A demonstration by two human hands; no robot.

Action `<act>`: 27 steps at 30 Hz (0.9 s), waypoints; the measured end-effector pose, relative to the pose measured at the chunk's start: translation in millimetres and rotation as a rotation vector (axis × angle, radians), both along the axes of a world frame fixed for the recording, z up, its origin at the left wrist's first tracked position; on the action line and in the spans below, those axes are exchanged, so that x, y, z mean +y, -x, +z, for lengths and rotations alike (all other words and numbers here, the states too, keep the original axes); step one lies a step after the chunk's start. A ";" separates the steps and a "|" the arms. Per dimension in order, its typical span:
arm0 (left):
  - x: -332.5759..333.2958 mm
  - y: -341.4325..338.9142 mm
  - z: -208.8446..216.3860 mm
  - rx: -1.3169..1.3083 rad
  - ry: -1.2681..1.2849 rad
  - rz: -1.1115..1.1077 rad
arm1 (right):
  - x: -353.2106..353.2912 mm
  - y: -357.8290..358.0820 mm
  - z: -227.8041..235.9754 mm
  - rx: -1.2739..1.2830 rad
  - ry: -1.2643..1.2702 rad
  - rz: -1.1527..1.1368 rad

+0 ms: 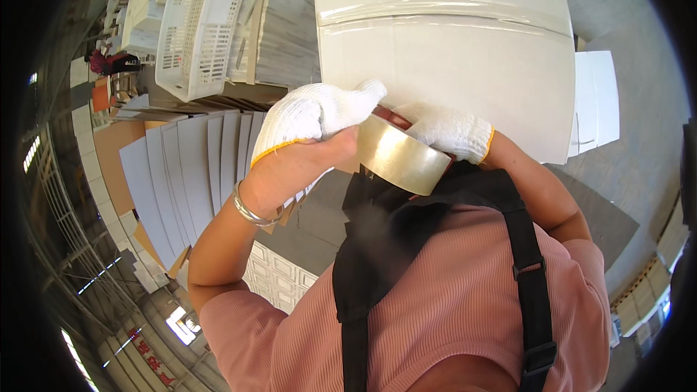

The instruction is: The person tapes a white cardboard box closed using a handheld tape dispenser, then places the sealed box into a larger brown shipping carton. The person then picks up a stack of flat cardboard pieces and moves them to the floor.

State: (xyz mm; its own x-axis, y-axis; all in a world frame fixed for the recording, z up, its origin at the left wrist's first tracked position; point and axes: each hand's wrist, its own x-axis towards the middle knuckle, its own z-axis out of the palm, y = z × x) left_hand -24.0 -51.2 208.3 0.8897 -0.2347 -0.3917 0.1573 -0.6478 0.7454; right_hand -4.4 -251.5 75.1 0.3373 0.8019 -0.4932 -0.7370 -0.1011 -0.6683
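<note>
A wide roll of clear yellowish packing tape (403,156) is held in front of my chest, at the near edge of a white carton (450,58). Reddish-brown parts (392,117) show at the roll's inner side; whether they are a core or a dispenser I cannot tell. My left hand (312,116), in a white knit glove with a bare patch near the thumb, is closed at the roll's left end. From the right, my gloved right hand (450,133) grips the roll's inner side, its fingertips partly hidden. Shiny tape (443,18) crosses the carton's top.
Several flat grey-white cardboard sheets (174,174) stand fanned out on the left. Beyond them is a white perforated plastic crate (200,36) beside stacked pale boards (279,29). A white carton flap or box (597,101) sticks out at the right.
</note>
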 end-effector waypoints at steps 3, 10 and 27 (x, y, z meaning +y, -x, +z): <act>5.4 1.4 6.9 0.223 0.130 0.180 | 0.9 3.0 -9.7 0.011 -0.066 -0.048; 16.7 -7.8 14.4 0.582 0.243 0.241 | -4.0 -3.2 10.5 0.172 -0.125 -0.022; 21.8 -35.4 1.1 0.334 0.117 -0.234 | -3.3 -3.5 8.5 0.047 -0.045 0.062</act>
State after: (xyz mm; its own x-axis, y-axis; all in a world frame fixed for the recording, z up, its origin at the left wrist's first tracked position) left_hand 11.4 -29.4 209.4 0.6357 -0.4758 -0.6079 0.2611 -0.6085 0.7493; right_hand -1.0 -254.8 83.7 0.2633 0.8423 -0.4703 -0.7610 -0.1183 -0.6379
